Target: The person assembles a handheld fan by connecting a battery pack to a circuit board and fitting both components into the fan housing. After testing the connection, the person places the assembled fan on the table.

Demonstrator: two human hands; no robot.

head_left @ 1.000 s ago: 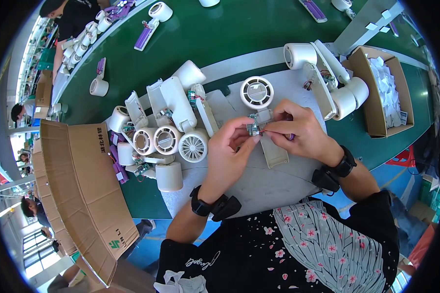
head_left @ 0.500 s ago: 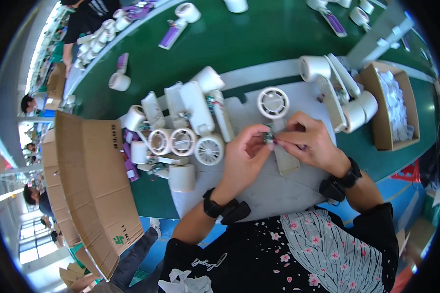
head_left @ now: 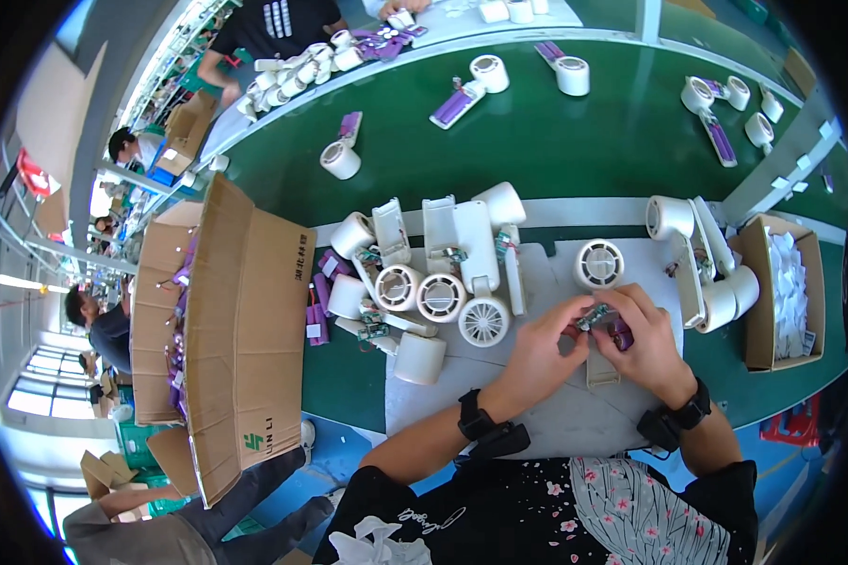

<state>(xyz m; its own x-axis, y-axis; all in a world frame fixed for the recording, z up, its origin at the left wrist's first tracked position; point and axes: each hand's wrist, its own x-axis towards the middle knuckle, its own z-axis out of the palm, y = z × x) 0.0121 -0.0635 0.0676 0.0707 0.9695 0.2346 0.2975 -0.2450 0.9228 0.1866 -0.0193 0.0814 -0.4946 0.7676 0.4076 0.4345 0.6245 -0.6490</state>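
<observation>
A small green circuit board (head_left: 594, 316) is pinched between the fingertips of my left hand (head_left: 548, 347) and my right hand (head_left: 652, 347). Under my right fingers shows a purple wrapped piece, probably a battery (head_left: 620, 334), partly hidden by that hand. Just beyond my hands stands a white round fan head (head_left: 598, 264) with a spoked grille. Below my hands lies a white handle shell (head_left: 602, 370), its upper part covered by them; whether it joins the fan head is hidden.
White fan parts (head_left: 440, 297) cluster at left beside purple pieces (head_left: 317, 315). A tall cardboard box (head_left: 254, 348) flanks them. More fan parts (head_left: 719, 303) and a carton of white pieces (head_left: 758, 348) sit right. Fan units (head_left: 458, 104) lie on the green belt; people work beyond.
The whole view has shifted, so the table's things appear farther right and lower. My right fingers have come round the circuit board, which both hands still hold.
</observation>
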